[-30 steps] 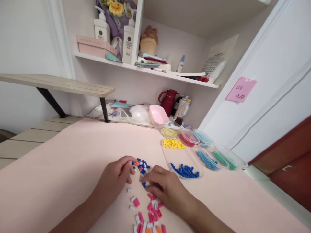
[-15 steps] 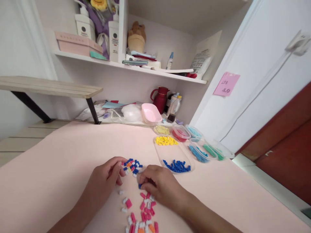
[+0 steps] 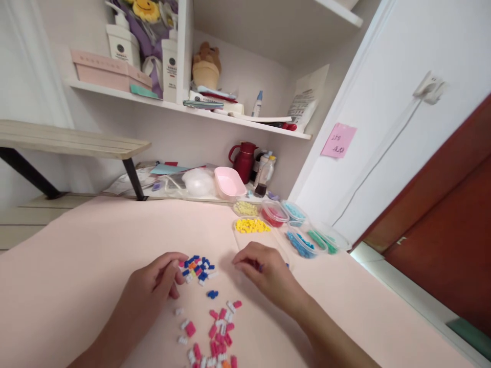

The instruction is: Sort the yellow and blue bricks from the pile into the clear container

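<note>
Overhead, cluttered shelves hang above a pink tabletop strewn with beads.

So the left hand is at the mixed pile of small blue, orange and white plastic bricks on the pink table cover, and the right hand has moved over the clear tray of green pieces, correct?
Not quite. The left hand is at the mixed pile of small blue, orange and white plastic bricks on the pink table cover, but the right hand is over the clear tray holding yellow pieces, not the tray of green ones. The head view shows it.

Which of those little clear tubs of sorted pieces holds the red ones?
The round tub of red pieces, in the back row between the pale-yellow tub and the light-blue tub; it alone looks red.
</note>
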A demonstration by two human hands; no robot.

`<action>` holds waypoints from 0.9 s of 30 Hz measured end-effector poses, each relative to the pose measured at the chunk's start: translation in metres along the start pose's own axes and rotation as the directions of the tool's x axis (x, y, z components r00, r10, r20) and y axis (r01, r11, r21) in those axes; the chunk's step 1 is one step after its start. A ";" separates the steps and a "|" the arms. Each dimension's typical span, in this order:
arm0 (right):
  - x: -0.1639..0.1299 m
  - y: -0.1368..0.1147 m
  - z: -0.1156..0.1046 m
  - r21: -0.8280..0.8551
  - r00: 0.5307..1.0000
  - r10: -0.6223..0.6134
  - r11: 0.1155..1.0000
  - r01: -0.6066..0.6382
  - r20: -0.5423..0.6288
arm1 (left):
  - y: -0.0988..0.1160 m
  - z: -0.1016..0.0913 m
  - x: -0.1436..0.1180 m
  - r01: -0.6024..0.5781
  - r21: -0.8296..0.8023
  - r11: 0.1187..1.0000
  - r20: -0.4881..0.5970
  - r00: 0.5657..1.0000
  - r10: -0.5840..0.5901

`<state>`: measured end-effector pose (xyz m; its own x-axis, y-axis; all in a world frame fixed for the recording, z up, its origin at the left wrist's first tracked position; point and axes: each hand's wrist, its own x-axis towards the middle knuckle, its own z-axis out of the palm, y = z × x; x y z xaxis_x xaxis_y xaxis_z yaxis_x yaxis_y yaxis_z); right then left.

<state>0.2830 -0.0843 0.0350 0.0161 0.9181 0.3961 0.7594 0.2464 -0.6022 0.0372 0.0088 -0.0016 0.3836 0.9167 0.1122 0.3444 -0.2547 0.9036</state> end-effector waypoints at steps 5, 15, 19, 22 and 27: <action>-0.006 -0.010 0.031 -0.026 0.990 -0.055 0.998 0.059 0.133 | 0.003 -0.002 -0.002 0.014 -0.003 1.000 0.014 1.000 -0.013; -0.009 -0.006 0.043 -0.098 0.967 -0.061 0.991 0.088 0.246 | 0.003 0.001 -0.002 0.021 -0.018 1.000 0.027 0.999 -0.020; -0.007 -0.011 0.037 0.000 0.974 -0.096 0.995 0.098 0.206 | 0.002 0.000 -0.001 0.011 0.006 1.000 0.022 1.000 -0.011; -0.002 -0.008 0.012 0.080 0.994 -0.064 0.995 0.056 0.090 | 0.003 -0.001 -0.001 0.008 0.011 1.000 0.009 1.000 -0.008; 0.001 0.015 -0.035 -0.102 0.991 0.136 0.985 -0.137 -0.018 | 0.002 -0.001 0.001 0.016 0.005 1.000 -0.001 1.000 -0.016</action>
<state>0.3166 -0.0906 0.0503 0.1311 0.9372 0.3231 0.8125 0.0852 -0.5768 0.0377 0.0091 0.0008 0.3773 0.9208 0.0984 0.3550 -0.2419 0.9030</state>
